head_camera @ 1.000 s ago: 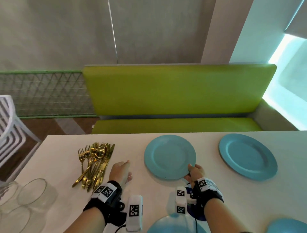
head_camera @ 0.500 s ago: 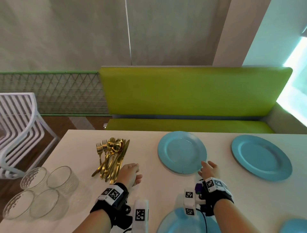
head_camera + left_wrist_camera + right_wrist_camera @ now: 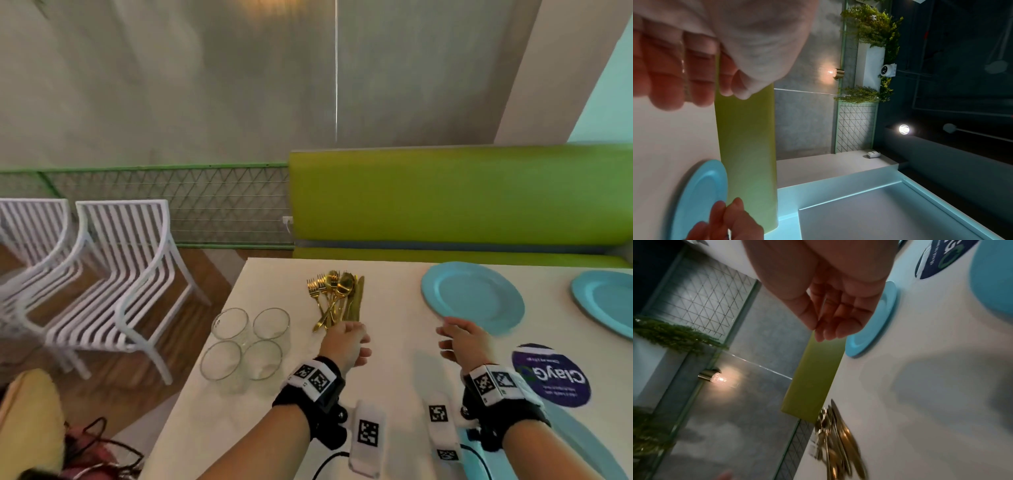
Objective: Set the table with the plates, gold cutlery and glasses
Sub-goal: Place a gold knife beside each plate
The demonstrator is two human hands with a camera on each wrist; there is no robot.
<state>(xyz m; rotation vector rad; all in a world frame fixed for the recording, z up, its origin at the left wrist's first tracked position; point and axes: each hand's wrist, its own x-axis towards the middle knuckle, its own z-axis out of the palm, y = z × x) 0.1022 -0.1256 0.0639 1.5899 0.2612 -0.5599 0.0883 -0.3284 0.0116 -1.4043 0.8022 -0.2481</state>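
A pile of gold cutlery (image 3: 337,298) lies on the white table (image 3: 394,342), seen low in the right wrist view as gold cutlery (image 3: 836,443). My left hand (image 3: 349,330) reaches its handle ends with loosely bent fingers; whether they touch is hidden. In the left wrist view the left hand (image 3: 694,91) grips nothing I can see. My right hand (image 3: 448,335) hovers open and empty by the near rim of a blue plate (image 3: 472,296); the right hand (image 3: 826,332) shows relaxed fingers. Several clear glasses (image 3: 246,342) stand together left of the cutlery.
A second blue plate (image 3: 606,301) lies far right and a third blue plate (image 3: 479,459) at the near edge. A round dark-blue sticker (image 3: 551,375) is on the table. A green bench (image 3: 445,198) runs behind, and white chairs (image 3: 102,274) stand beyond the left edge.
My right hand let go of the blue plate's rim and drew back left. The left hand moved forward to the cutlery handles. My view swung left, bringing the glasses and chairs in.
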